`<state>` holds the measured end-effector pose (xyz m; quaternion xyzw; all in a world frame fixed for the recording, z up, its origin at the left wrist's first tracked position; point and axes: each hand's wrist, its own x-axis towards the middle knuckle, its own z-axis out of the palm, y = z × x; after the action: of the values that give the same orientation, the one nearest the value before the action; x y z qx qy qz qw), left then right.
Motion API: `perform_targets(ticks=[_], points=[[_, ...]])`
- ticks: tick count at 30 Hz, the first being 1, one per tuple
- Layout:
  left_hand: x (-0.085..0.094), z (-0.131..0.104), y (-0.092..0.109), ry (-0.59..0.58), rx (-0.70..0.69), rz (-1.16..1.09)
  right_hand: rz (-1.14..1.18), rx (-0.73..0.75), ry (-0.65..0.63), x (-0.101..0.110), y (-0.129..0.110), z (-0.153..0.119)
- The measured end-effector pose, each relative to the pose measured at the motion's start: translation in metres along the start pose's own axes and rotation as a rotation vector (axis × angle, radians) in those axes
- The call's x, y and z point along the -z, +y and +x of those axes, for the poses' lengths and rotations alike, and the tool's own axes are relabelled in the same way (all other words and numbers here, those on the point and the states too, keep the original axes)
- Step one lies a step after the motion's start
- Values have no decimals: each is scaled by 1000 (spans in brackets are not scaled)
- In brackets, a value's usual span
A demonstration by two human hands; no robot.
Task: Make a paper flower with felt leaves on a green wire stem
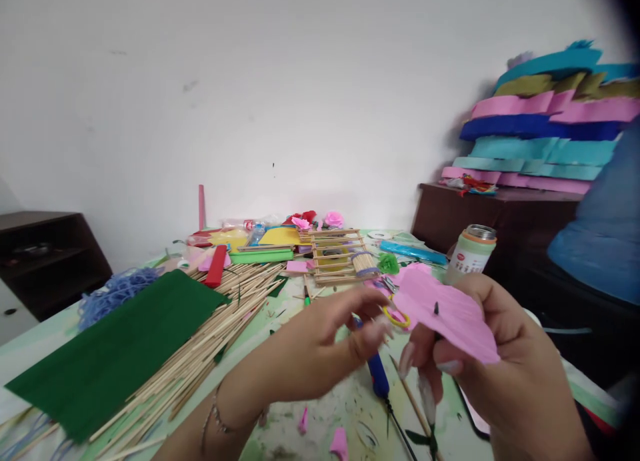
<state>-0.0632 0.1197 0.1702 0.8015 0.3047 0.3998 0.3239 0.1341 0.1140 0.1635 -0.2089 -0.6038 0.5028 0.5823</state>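
Observation:
My right hand (pixel 515 354) grips a pink crepe-paper petal (pixel 445 304) between thumb and fingers. A small dark tip pokes up through the paper's middle. Beneath these fingers hangs a stem with dark green leaves (pixel 425 440); whether it joins the tip is hidden. To the left, my left hand (pixel 340 344) hovers close to the petal with curled fingers apart and nothing visible in them, slightly blurred. Yellow-handled scissors (pixel 397 318) lie behind the left fingertips. A blue glue gun (pixel 379 374) lies under and between both hands.
Thin wooden sticks (pixel 200 354) and a dark green sheet (pixel 120 348) cover the table's left side, beside blue stringy material (pixel 117 294). A stick frame (pixel 337 254) stands behind the hands. An uncapped bottle (pixel 473 251) stands right. Pink scraps (pixel 339 443) lie in front.

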Motion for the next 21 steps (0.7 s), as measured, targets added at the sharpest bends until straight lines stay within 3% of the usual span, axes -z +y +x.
perform_targets(ticks=[3, 6, 8, 10, 14, 17, 21], points=[[-9, 2, 8, -227, -24, 30, 16, 74, 100, -11, -6, 7], [-21, 4, 7, -231, -39, -113, -14, 57, 211, -29, -9, 24], [-22, 7, 1, -118, -22, -212, -6, 81, 214, -38, -10, 40], [-14, 10, -7, 59, -48, -173, 28, 152, 136, -43, -11, 57], [24, 11, -20, 322, -81, 123, -10, 166, -33, -38, -13, 82], [52, 10, -32, 429, -86, 263, -125, 262, 32, -30, -13, 93], [72, 15, -59, 465, -118, 386, -440, 565, 120, -30, -10, 96]])
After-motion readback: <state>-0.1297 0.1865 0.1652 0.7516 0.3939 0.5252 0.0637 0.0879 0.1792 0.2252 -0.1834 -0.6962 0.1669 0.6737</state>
